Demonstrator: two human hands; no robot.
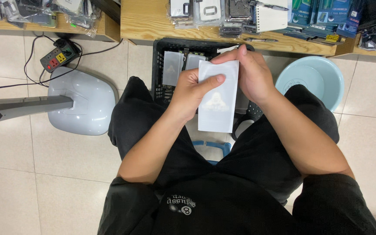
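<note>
Both hands hold a flat white plastic pouch upright in front of my knees. My left hand grips its left edge, thumb pressed across the front near the top. My right hand closes over the top right corner. Just behind the pouch stands a black plastic crate on the floor, with several translucent packets standing inside it.
A wooden table edge at the top carries bagged phone cases, a spiral notebook and pens. A pale blue basin sits on the right, a grey fan base and a power strip on the left, on tiled floor.
</note>
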